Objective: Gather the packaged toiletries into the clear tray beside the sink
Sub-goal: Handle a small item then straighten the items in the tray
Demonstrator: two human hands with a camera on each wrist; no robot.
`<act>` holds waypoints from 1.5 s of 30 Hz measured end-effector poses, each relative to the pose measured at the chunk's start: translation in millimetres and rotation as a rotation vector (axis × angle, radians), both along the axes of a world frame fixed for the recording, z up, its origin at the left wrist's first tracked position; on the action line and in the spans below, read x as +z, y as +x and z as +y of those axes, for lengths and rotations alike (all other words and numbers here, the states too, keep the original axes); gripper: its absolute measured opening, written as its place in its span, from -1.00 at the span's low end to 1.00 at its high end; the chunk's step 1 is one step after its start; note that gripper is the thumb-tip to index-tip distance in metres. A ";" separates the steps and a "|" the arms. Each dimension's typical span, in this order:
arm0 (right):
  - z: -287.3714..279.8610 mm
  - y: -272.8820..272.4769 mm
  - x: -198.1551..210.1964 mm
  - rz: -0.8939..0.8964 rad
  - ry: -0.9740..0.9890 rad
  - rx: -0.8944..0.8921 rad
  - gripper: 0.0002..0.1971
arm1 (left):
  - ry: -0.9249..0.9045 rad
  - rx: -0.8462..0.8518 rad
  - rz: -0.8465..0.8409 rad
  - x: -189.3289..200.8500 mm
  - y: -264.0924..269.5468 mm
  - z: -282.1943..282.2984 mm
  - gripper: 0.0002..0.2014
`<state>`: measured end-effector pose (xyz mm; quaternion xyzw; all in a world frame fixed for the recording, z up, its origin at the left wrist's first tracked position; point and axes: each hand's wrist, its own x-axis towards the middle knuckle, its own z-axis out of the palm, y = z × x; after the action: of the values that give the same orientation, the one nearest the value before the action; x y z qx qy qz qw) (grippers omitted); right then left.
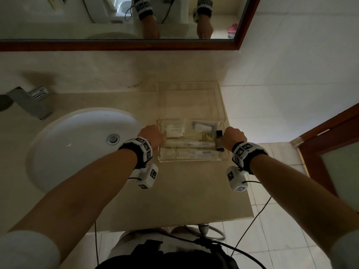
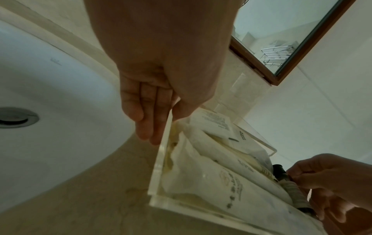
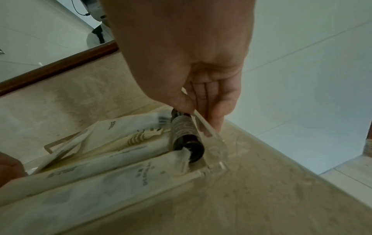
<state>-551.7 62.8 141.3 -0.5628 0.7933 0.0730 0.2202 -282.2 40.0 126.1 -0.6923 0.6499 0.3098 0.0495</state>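
**Both hands on the clear tray beside the sink**

A dim bathroom, with a beige stone tabletop [image 1: 184, 191] running under a wood-framed mirror [image 1: 120, 44] and white wall tiles off to the right. Nearest the person, the bare front strip of the tabletop, and above it two forearms with marker-covered wrist bands reaching forward.

The clear tray [image 1: 191, 160] sits on the tabletop just right of the white sink [image 1: 77, 144]. The left hand [image 1: 152, 135] pinches the tray's left wall: in the left wrist view the fingers [image 2: 145, 117] lie straight down the outside of the wall and the thumb comes down on the inner side. The right hand [image 1: 234, 137] pinches the right wall the same way, fingers [image 3: 217, 101] outside and thumb inside, right beside the cap end of a small dark bottle [image 1: 219, 142].

Inside the tray lie the packaged toiletries: long white sachets [image 1: 191, 154] side by side along the front, a comb [image 3: 141, 136] in a wrapper between them, a small white square packet [image 1: 174, 131] at the back left and a grey packet [image 1: 204, 125] at the back right. The dark bottle lies along the right wall, touching the sachets' ends.

Behind the tray stands a taller clear acrylic stand [image 1: 191, 101] against the wall. Farther left, a chrome faucet [image 1: 31, 103] juts towards the sink, with the drain [image 1: 113, 139] visible in the basin.
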 end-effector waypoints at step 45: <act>0.3 35.4 -20.8 0.184 0.062 0.873 0.24 | -0.074 -0.824 -0.291 -15.6 -28.8 10.6 0.26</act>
<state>-516.3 63.1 120.5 -0.8293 0.4952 0.2326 0.1139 -311.0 50.6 110.5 -0.4128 0.8687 0.1400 0.2352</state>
